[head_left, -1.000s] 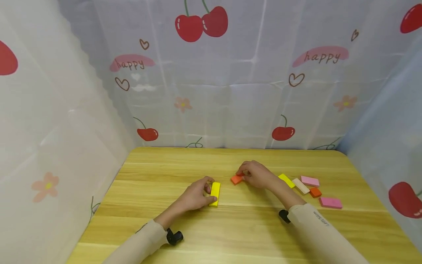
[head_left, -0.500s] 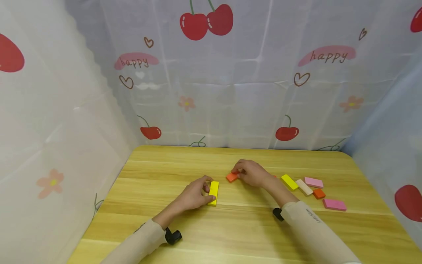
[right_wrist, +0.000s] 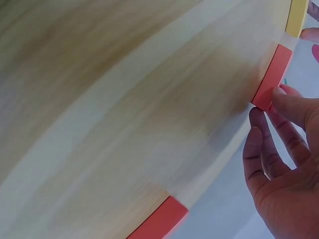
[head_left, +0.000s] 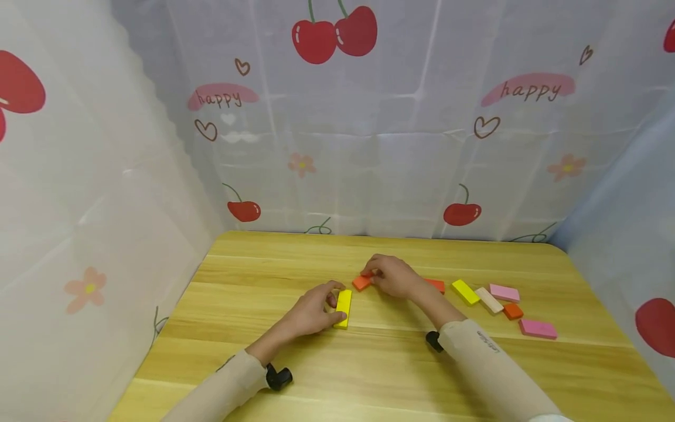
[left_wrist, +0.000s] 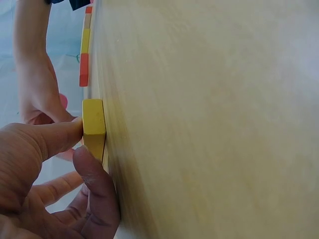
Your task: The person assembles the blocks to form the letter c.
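My left hand (head_left: 311, 310) pinches a yellow block (head_left: 344, 308) that lies flat on the table, thumb at the near end and index finger near the far end. The left wrist view shows the same yellow block (left_wrist: 93, 117) from its end, with the thumb against it. Just beyond and to the right, my right hand (head_left: 394, 276) holds an orange-red block (head_left: 361, 283) between thumb and fingers, low at the tabletop. In the right wrist view that orange-red block (right_wrist: 273, 77) points toward the yellow one, a small gap between them.
Right of my right hand lie another red-orange block (head_left: 435, 285), partly hidden by the forearm, a yellow block (head_left: 466, 292), a cream block (head_left: 489, 300), a small orange block (head_left: 512, 310) and two pink blocks, one far (head_left: 504, 292), one near (head_left: 538, 329). A cherry-print curtain (head_left: 369, 176) surrounds the wooden table (head_left: 379, 375).
My right hand has slid left with the orange-red block, closer to the yellow one. A red-orange block has come into sight behind the right forearm. The left hand keeps its place.
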`<state>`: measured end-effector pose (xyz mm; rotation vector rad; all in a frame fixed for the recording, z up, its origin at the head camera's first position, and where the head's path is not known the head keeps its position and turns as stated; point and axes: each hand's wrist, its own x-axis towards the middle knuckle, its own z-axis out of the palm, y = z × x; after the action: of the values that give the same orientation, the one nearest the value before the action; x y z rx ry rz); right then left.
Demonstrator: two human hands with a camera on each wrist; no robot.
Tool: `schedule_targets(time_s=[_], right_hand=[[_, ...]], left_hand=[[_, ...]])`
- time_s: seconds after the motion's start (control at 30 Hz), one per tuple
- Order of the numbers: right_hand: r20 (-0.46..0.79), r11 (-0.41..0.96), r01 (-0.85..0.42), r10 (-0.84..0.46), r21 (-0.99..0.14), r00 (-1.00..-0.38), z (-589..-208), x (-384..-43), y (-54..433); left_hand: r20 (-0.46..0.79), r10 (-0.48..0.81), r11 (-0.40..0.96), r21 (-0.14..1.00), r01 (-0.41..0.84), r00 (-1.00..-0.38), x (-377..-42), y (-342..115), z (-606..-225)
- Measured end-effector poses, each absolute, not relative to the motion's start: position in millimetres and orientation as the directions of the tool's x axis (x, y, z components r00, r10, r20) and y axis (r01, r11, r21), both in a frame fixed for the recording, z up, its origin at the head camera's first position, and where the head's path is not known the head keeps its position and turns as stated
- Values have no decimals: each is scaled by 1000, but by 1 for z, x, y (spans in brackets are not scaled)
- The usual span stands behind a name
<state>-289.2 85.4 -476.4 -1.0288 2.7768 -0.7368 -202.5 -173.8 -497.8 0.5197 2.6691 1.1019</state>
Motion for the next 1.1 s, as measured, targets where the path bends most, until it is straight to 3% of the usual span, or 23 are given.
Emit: schedule_targets(time_s=[1.1], right_hand=[[77,645,-596,-645,-478,-761,-477,-286,65]], left_hand=[[-57,400,648,724,238,-915,-200,-175,-496]])
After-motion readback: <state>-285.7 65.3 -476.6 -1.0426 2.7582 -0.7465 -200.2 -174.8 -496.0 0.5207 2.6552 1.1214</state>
